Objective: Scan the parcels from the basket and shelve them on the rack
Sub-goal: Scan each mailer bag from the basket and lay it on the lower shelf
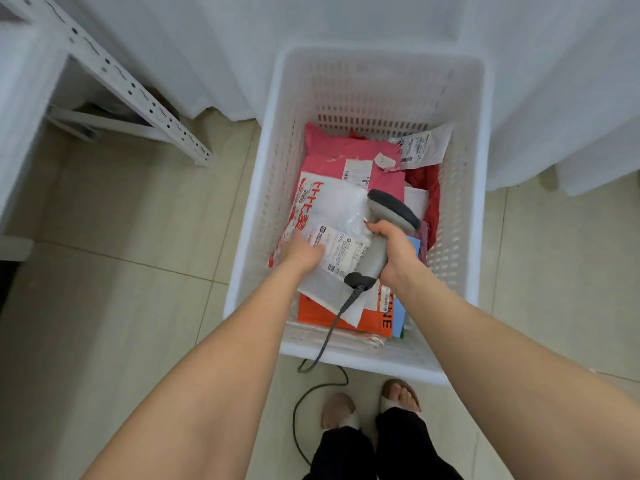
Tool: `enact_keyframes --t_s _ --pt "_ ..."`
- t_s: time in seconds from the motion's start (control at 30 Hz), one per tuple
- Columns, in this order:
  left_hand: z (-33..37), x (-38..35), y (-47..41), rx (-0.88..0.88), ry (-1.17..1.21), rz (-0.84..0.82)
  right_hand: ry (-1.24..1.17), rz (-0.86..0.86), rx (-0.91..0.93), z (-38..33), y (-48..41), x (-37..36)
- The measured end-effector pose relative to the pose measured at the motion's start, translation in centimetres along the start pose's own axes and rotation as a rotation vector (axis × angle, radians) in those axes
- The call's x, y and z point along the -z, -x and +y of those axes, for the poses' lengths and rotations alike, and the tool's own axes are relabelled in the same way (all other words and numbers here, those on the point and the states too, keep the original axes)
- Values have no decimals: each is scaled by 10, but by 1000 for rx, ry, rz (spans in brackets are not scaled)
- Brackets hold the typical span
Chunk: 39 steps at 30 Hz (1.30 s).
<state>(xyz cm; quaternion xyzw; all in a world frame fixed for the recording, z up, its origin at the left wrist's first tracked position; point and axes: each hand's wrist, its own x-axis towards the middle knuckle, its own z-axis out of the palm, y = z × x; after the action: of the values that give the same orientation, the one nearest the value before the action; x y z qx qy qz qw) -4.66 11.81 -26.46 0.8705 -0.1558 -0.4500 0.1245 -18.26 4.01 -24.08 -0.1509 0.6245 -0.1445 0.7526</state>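
Note:
A white plastic basket (pixel 256 216) stands on the floor with several parcels inside. On top lies a white mailer bag (pixel 332 209) with red print and a shipping label. My left hand (pixel 303 252) grips its near left edge beside the label. My right hand (pixel 394 252) grips a grey handheld barcode scanner (pixel 393 209), its head held over the white bag. A pink parcel (pixel 339 150) lies further back and an orange parcel (pixel 318 311) lies at the near end under the white one.
A white metal rack (pixel 114 77) with perforated uprights stands at the far left. The scanner's black cable (pixel 322 355) trails over the basket's near rim onto the tiled floor by my feet (pixel 370 407). White curtains (pixel 554 81) hang behind and right of the basket.

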Motion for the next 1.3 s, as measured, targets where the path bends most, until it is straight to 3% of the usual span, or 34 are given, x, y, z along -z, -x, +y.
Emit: enact_keyframes --t_s 0.1,0.23,0.33,0.43,0.57,0.83,1.0,1.3 --pt "15 34 50 199 235 95 -141 -41 13 -23 54 -7" --pt "32 78 122 386 614 -18 -298 -62 -9 -54 130 -21" --pt "46 107 170 288 979 -259 -357 -100 -29 -69 187 -31" --pt "57 138 213 197 1204 -338 -360 -122 -17 -79 237 -38" --pt "69 181 262 109 1225 -314 -355 -92 60 -89 292 -47" --pt "95 257 341 -56 1051 -5 -153 -106 225 -95 384 -63" --pt "89 290 394 -121 941 91 79 -172 320 -95 446 -56" --pt "57 308 511 -292 952 228 238 -343 425 -74 558 -17"
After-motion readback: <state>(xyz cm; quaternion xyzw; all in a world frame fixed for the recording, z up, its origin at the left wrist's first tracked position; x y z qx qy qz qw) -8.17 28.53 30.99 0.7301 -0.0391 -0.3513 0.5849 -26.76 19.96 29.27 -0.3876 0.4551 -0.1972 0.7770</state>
